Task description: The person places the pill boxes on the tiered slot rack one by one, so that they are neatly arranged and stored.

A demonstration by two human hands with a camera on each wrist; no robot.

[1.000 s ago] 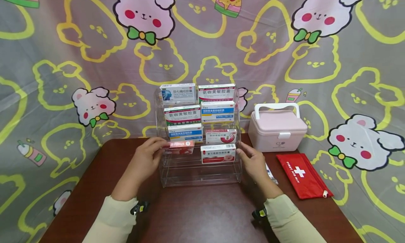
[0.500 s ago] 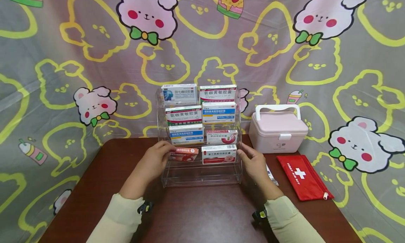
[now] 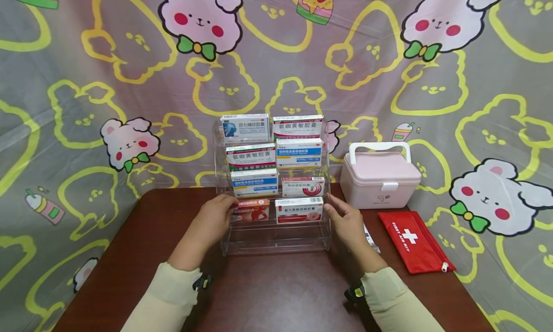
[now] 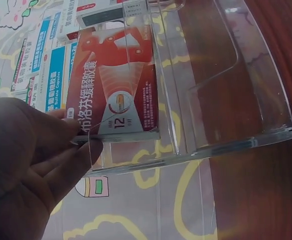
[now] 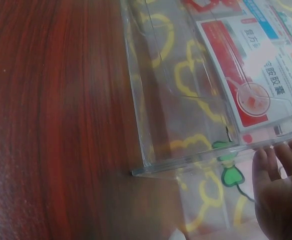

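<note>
A clear acrylic display rack (image 3: 276,248) stands on the table, its upper tiers filled with medicine boxes. On the left of a lower tier sits a red medicine box (image 3: 251,211), seen large in the left wrist view (image 4: 118,85). My left hand (image 3: 212,221) pinches its left end, with the thumb and fingers at the rack's side edge. To its right on the same tier is a white and red medicine box (image 3: 299,211). My right hand (image 3: 347,222) grips the rack's right side edge beside that box; part of this hand is cut off in the right wrist view.
Right of the rack stands a pink lidded case (image 3: 380,181) with a white handle. A red first aid pouch (image 3: 414,243) lies in front of it. Behind my right hand a flat white and blue item (image 3: 371,239) partly shows. A patterned cloth (image 3: 173,92) hangs behind the table.
My left hand has moved right and slightly down with the red medicine box, which now sits straight in its tier instead of tilted. The right hand has stayed at the rack's side.
</note>
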